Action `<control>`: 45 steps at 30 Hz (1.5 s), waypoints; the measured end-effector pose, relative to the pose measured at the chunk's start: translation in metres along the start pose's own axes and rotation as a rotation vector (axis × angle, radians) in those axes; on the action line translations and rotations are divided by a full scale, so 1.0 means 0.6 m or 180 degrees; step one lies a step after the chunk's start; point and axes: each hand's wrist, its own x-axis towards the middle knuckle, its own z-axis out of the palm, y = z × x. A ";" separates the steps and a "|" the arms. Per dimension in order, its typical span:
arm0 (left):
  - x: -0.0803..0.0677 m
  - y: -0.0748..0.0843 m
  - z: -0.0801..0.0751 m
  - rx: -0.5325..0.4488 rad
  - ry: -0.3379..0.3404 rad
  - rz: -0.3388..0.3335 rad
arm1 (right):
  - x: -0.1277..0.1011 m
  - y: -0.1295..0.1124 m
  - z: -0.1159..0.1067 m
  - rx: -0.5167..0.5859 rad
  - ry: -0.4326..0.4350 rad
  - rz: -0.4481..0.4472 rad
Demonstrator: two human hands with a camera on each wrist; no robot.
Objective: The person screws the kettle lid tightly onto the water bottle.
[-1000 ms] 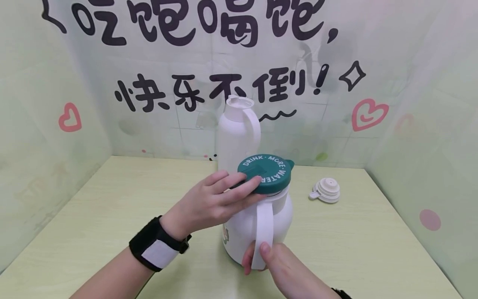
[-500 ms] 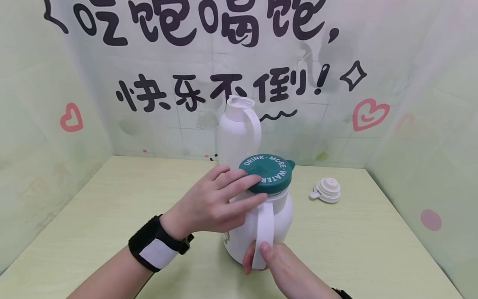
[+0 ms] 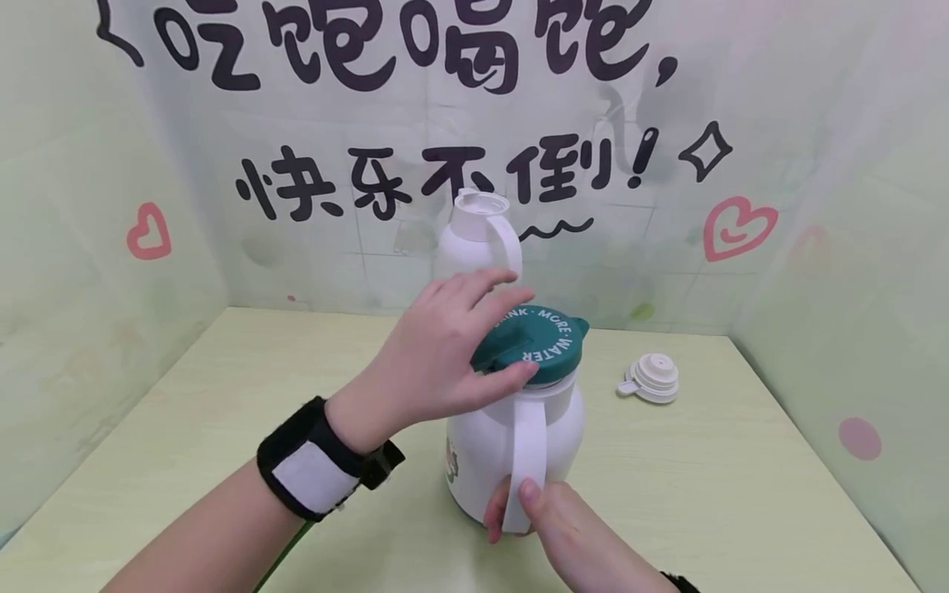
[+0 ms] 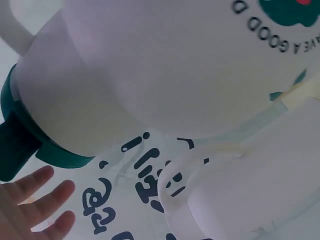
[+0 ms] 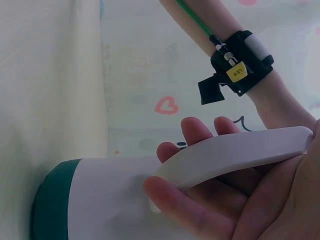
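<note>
Green lid (image 3: 535,344) is seated on the upright white jug (image 3: 515,449) at frame centre. It is gripped from the left by the left hand (image 3: 445,362), fingers curled round its rim. The handle (image 3: 525,461), lower down, is pinched by the right hand (image 3: 552,527).

left hand (image 3: 445,354) up high with fingers spread and curved, right hand (image 3: 552,527) low, fingers curled, thumb up.

Behind it all we've got a second white jug (image 3: 476,243) standing upright with its top off near the back wall (image 3: 296,123), and its white stopper (image 3: 650,379) lying well apart to the right on the pale green table (image 3: 741,494). Wall's covered in black lettering and pink hearts (image 3: 737,226).
</note>
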 end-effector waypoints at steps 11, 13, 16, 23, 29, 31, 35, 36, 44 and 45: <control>0.055 0.001 -0.024 -0.0311 -0.1177 -0.1165 | 0.001 -0.002 0.001 0.0082 -0.0030 0.0062; 0.060 0.002 -0.024 -0.0391 -0.1312 -0.1253 | 0.001 -0.001 0.001 0.0069 -0.0018 0.0031; 0.066 0.005 -0.020 -0.0476 -0.1497 -0.1341 | 0.002 0.000 0.001 0.0045 -0.0001 -0.0028; 0.071 0.005 -0.014 -0.0581 -0.1756 -0.1381 | 0.004 -0.001 0.002 0.0046 -0.0032 0.0001; 0.082 0.001 -0.016 -0.0681 -0.1923 -0.1371 | 0.004 -0.002 0.003 0.0005 -0.0004 -0.0065; 0.087 -0.001 -0.018 -0.0697 -0.1996 -0.1349 | 0.004 -0.001 0.003 0.0019 -0.0006 -0.0050; 0.098 -0.003 -0.022 -0.0698 -0.2203 -0.1291 | 0.004 -0.002 0.001 0.0083 -0.0039 0.0068; 0.102 -0.003 -0.024 -0.0698 -0.2266 -0.1276 | 0.004 -0.003 0.001 0.0092 -0.0045 0.0093; 0.129 -0.005 -0.030 -0.0721 -0.2649 -0.1149 | 0.005 -0.004 -0.001 0.0153 -0.0080 0.0203; 0.132 -0.005 -0.030 -0.0713 -0.2693 -0.1153 | 0.005 -0.003 -0.002 0.0137 -0.0079 0.0186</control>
